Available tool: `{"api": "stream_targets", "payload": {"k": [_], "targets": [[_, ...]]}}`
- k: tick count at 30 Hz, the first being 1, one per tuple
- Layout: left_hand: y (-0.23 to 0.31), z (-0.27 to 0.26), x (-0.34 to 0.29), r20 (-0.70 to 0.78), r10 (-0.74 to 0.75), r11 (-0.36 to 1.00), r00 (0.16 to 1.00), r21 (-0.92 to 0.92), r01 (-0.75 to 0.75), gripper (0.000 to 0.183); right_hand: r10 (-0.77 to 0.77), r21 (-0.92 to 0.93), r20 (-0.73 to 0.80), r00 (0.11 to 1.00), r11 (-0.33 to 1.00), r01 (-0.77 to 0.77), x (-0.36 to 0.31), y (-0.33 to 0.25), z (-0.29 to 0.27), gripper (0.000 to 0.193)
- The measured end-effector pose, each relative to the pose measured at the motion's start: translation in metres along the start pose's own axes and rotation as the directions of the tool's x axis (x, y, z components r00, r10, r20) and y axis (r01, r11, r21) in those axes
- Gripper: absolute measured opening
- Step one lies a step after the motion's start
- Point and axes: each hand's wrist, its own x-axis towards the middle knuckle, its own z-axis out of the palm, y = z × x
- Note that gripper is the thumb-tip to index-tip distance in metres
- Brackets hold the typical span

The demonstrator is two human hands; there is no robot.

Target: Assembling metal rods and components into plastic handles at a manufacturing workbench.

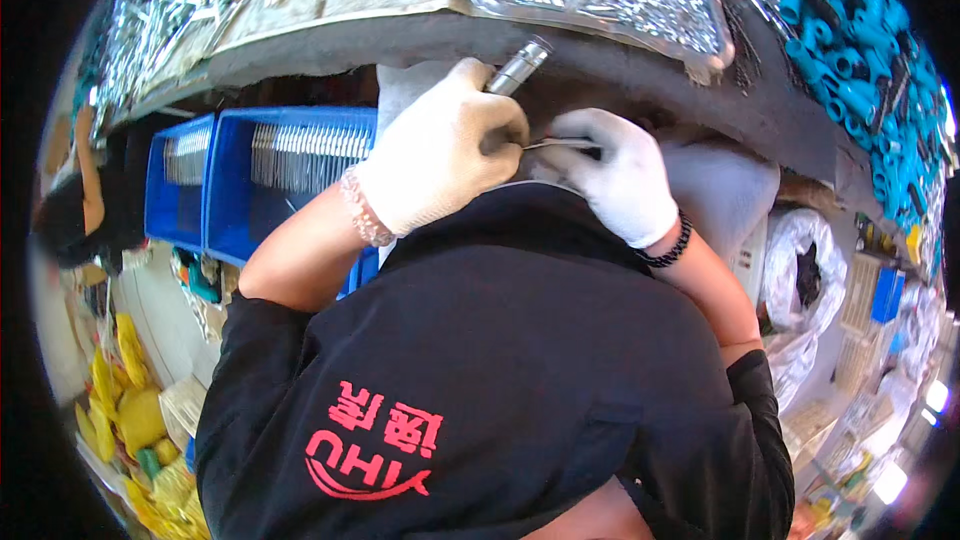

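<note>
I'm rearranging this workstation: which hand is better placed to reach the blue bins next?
Left, probably: the left hand is nearer the blue bins, though it grips a silver cylinder; the right hand is farther across.

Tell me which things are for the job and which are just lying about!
Seemingly for the job:
shiny metal cylinder, in the left hand
thin piece, in the right hand

Seemingly just about:
teal parts
yellow bundles
plastic bag

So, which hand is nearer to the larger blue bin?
Left: the left hand is just right of the larger blue bin; the right hand is farther right, beyond the left hand.
</note>
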Motion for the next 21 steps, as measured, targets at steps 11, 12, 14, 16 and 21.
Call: {"api": "stream_targets", "payload": {"k": [11, 12, 14, 16, 21], "targets": [[0.0, 0.007, 0.022, 0.448, -0.288, 0.625, 0.846, -0.582, 0.52, 0.033, 0.501, 0.216, -0.267, 0.823, 0.864, -0.456, -0.05, 0.026, -0.102, 0.01], [0.0, 0.006, 0.023, 0.555, -0.329, 0.502, 0.764, -0.583, 0.639, 0.034, 0.505, 0.219, -0.264, 0.822, 0.861, -0.459, -0.045, 0.027, -0.099, 0.01], [-0.007, 0.011, 0.019, 0.503, -0.306, 0.505, 0.808, -0.634, 0.586, 0.034, 0.437, 0.267, -0.174, 0.883, 0.884, -0.385, -0.033, 0.029, -0.093, 0.012], [-0.009, 0.011, 0.017, 0.445, -0.287, 0.506, 0.848, -0.681, 0.529, 0.034, 0.41, 0.312, -0.125, 0.904, 0.881, -0.356, -0.026, 0.033, -0.086, 0.012], [-0.021, 0.028, 0.009, 0.271, -0.242, 0.531, 0.931, -0.766, 0.362, 0.031, 0.392, 0.379, 0.006, 0.92, 0.851, -0.365, -0.007, 0.03, -0.059, 0.015]]}}
